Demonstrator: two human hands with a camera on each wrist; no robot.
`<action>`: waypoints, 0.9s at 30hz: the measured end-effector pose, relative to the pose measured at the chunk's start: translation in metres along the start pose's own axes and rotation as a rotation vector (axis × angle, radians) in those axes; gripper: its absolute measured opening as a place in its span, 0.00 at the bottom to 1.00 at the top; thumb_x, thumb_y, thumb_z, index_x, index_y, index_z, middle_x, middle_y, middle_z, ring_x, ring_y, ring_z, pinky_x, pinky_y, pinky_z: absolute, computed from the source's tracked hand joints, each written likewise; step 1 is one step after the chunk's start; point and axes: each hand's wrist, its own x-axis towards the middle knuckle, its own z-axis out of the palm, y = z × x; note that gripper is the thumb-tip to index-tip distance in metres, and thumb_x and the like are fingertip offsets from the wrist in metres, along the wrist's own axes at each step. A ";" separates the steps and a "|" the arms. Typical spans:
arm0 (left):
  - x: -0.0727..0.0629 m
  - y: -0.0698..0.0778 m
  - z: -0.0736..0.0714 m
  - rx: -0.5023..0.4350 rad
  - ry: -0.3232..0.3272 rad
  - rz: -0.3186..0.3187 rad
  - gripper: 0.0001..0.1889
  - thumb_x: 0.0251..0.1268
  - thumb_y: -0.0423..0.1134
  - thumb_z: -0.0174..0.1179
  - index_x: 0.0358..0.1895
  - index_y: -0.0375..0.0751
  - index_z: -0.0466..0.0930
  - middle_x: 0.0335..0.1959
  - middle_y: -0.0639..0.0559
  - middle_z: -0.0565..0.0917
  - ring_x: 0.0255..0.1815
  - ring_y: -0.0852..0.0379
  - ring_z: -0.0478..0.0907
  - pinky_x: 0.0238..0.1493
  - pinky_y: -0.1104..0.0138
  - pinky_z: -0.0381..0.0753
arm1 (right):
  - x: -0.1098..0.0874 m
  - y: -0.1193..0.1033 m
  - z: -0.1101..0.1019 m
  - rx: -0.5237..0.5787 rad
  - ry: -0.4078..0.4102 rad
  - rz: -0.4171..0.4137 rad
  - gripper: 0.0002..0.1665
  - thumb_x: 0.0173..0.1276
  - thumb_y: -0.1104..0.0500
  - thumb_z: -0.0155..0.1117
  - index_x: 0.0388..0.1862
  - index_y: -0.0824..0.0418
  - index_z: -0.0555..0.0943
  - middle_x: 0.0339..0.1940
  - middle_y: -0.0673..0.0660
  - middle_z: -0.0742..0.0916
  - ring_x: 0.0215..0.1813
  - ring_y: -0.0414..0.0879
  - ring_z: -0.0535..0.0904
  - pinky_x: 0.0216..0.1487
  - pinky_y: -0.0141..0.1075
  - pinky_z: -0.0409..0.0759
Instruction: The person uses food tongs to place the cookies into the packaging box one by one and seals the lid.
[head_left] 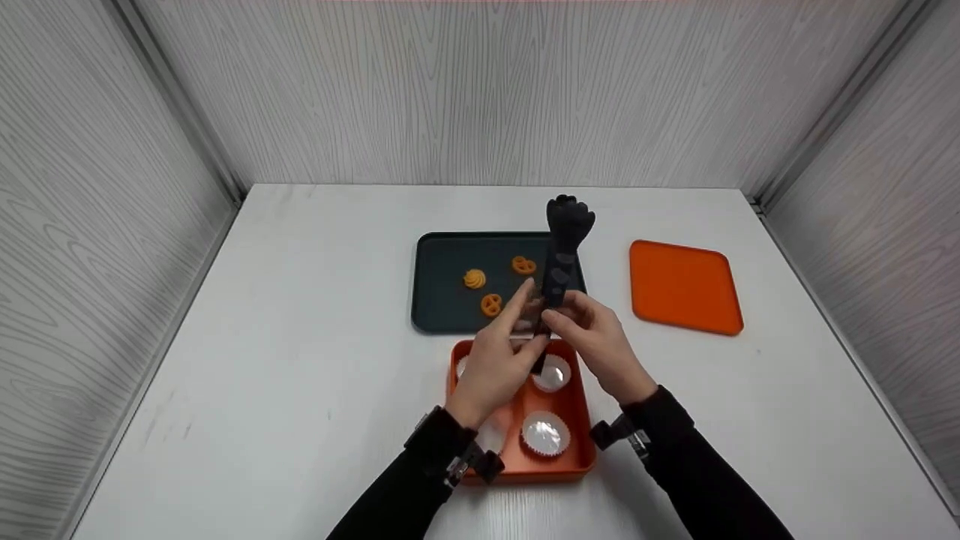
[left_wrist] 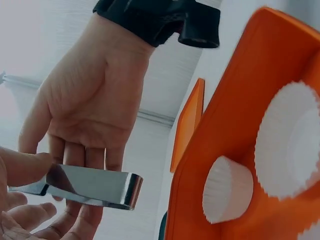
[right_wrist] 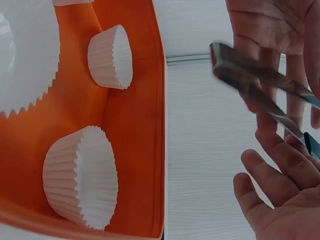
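Both hands hold a pair of tongs (head_left: pixel 559 274) above the orange box (head_left: pixel 587 442). Its black end is shaped like a small hand and points away from me; the bent metal end (left_wrist: pixel 95 186) points toward me. My left hand (head_left: pixel 499 367) pinches the lower part, thumb on top. From the other side my right hand (head_left: pixel 606 352) grips it higher up, thumb against the handle. In the right wrist view the tongs' two metal arms (right_wrist: pixel 257 80) stand apart. White paper cups (head_left: pixel 546 433) sit inside the box below; my left hand and arm hide part of it.
Behind the box lies a dark green tray (head_left: pixel 442 311) carrying two pretzels (head_left: pixel 523 265) (head_left: pixel 491 304) and a yellow swirl-shaped piece (head_left: pixel 474 279). An orange flat tray (head_left: pixel 684 286) lies at right. Grey wood-grain walls (head_left: pixel 465 97) surround the white table (head_left: pixel 300 337).
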 end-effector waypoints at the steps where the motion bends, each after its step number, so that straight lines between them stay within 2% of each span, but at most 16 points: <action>1: -0.001 -0.001 -0.002 0.015 0.002 0.005 0.38 0.75 0.35 0.60 0.83 0.56 0.55 0.74 0.48 0.71 0.59 0.53 0.82 0.55 0.65 0.85 | 0.000 0.000 -0.001 0.007 0.007 -0.009 0.27 0.73 0.52 0.68 0.64 0.66 0.76 0.56 0.65 0.87 0.56 0.55 0.84 0.63 0.42 0.82; 6: -0.010 -0.007 -0.020 0.120 0.032 0.044 0.33 0.77 0.36 0.57 0.81 0.49 0.59 0.75 0.49 0.70 0.62 0.52 0.80 0.58 0.65 0.83 | -0.001 0.001 -0.008 -0.017 0.051 -0.033 0.27 0.72 0.51 0.69 0.64 0.63 0.75 0.56 0.67 0.87 0.56 0.54 0.86 0.63 0.45 0.81; 9: -0.017 -0.010 -0.033 0.181 0.052 0.049 0.30 0.77 0.37 0.57 0.80 0.48 0.63 0.72 0.49 0.75 0.56 0.55 0.81 0.50 0.68 0.85 | -0.002 0.003 -0.014 -0.052 0.064 -0.039 0.29 0.72 0.51 0.69 0.64 0.64 0.75 0.53 0.66 0.88 0.54 0.54 0.86 0.62 0.44 0.82; 12: -0.025 -0.016 -0.044 0.255 0.076 0.030 0.28 0.77 0.38 0.57 0.77 0.48 0.67 0.61 0.47 0.81 0.46 0.55 0.82 0.40 0.67 0.82 | -0.003 0.004 -0.019 -0.099 0.080 -0.043 0.29 0.72 0.51 0.69 0.64 0.64 0.75 0.50 0.63 0.89 0.53 0.56 0.86 0.61 0.40 0.83; 15: -0.034 -0.024 -0.053 0.322 0.103 -0.017 0.28 0.75 0.39 0.59 0.76 0.47 0.69 0.58 0.45 0.81 0.46 0.50 0.79 0.44 0.60 0.83 | -0.004 0.004 -0.023 -0.147 0.101 -0.047 0.28 0.71 0.50 0.70 0.64 0.61 0.76 0.48 0.62 0.90 0.54 0.60 0.86 0.60 0.36 0.83; 19: -0.048 -0.034 -0.061 0.364 0.130 -0.118 0.31 0.73 0.40 0.62 0.77 0.45 0.68 0.69 0.42 0.76 0.62 0.44 0.74 0.62 0.51 0.81 | -0.006 0.005 -0.030 -0.219 0.135 -0.065 0.28 0.69 0.48 0.71 0.62 0.59 0.78 0.45 0.60 0.90 0.53 0.62 0.85 0.58 0.34 0.83; 20: -0.052 -0.038 -0.062 0.364 0.135 -0.147 0.31 0.73 0.40 0.62 0.77 0.44 0.67 0.69 0.41 0.76 0.63 0.42 0.74 0.63 0.50 0.80 | -0.006 0.005 -0.032 -0.239 0.144 -0.071 0.28 0.69 0.47 0.72 0.62 0.59 0.78 0.44 0.60 0.90 0.52 0.62 0.85 0.57 0.34 0.84; 23: -0.060 -0.047 -0.064 0.351 0.133 -0.241 0.34 0.73 0.43 0.61 0.79 0.43 0.63 0.71 0.38 0.74 0.64 0.41 0.74 0.65 0.47 0.78 | -0.006 0.006 -0.038 -0.289 0.168 -0.081 0.28 0.70 0.46 0.70 0.62 0.58 0.78 0.42 0.60 0.90 0.40 0.58 0.86 0.46 0.35 0.86; 27: -0.066 -0.059 -0.059 0.284 0.094 -0.347 0.38 0.74 0.45 0.60 0.82 0.41 0.55 0.77 0.39 0.66 0.72 0.40 0.70 0.70 0.47 0.72 | -0.005 0.009 -0.047 -0.329 0.203 -0.081 0.28 0.71 0.45 0.68 0.64 0.57 0.76 0.42 0.60 0.89 0.35 0.52 0.86 0.31 0.39 0.84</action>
